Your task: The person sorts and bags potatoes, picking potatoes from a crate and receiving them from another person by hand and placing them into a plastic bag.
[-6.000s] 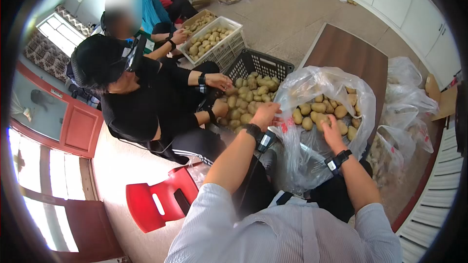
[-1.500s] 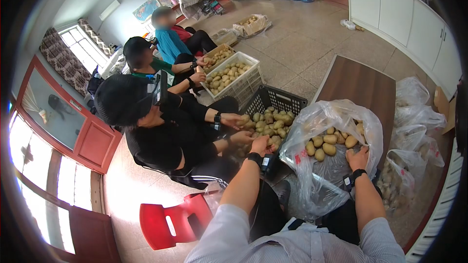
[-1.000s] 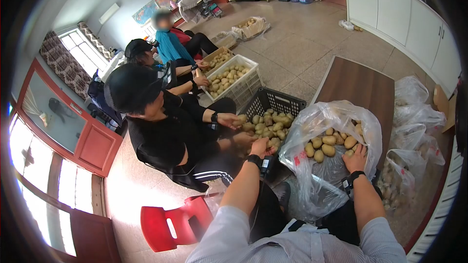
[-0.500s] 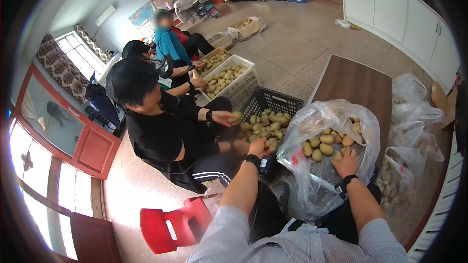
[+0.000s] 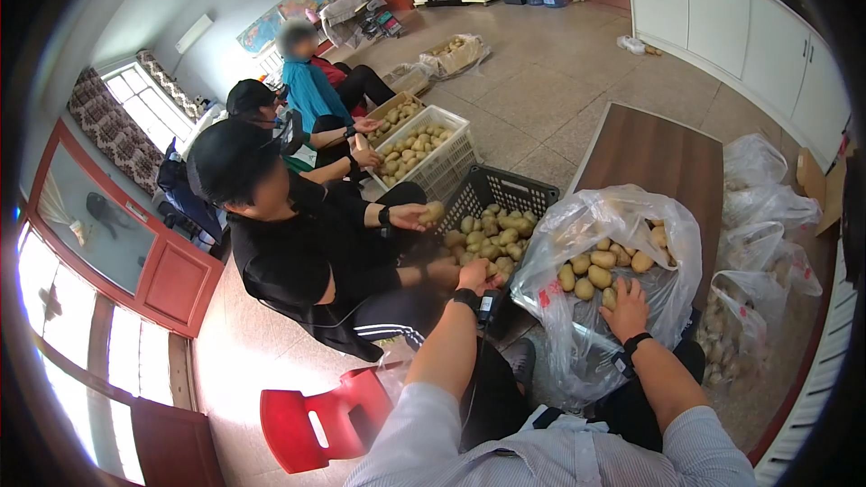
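Note:
My left hand [image 5: 478,278] is at the near edge of the black crate [image 5: 512,188], its fingers bent over the potatoes [image 5: 492,236] there; what it grips, if anything, is too small to tell. Inside the open clear plastic bag [image 5: 577,356], my right hand [image 5: 624,308] rests with fingers spread, touching a potato [image 5: 609,298] at the near side of the pile [image 5: 603,260]. A co-worker in black beside me holds one potato [image 5: 432,213] over the crate's left side.
A brown table [image 5: 645,158] stands behind the bag. Filled plastic bags [image 5: 758,252] lie on the floor to the right. White crate [image 5: 442,158] and more seated people are at upper left. A red chair [image 5: 329,419] is at lower left.
My right hand has moved left and nearer within the bag, along the potatoes. My left hand stays at the crate's edge. The co-worker's hand with the potato has shifted slightly.

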`<action>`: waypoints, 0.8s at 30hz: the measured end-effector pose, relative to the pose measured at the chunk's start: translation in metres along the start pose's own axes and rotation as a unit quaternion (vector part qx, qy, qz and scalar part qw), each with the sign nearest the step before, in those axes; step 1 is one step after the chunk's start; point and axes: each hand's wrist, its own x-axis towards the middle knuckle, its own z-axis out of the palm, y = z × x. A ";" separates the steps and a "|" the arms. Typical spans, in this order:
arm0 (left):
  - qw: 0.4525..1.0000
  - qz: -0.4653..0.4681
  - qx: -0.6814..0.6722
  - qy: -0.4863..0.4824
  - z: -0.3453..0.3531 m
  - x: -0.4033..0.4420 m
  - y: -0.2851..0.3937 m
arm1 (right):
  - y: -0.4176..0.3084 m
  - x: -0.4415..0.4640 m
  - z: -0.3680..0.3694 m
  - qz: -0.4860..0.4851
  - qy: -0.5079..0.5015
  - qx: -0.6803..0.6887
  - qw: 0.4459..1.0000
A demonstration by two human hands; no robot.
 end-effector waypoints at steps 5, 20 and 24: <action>0.999 0.013 -0.006 0.030 0.006 -0.006 0.001 | 0.002 0.000 0.005 -0.025 0.034 0.007 0.999; 0.607 0.359 0.705 0.075 -0.056 0.065 -0.024 | -0.002 -0.001 0.013 -0.208 0.072 -0.119 0.968; 0.633 0.345 0.687 0.090 -0.048 0.057 -0.022 | 0.000 -0.007 0.021 -0.226 0.076 -0.139 0.961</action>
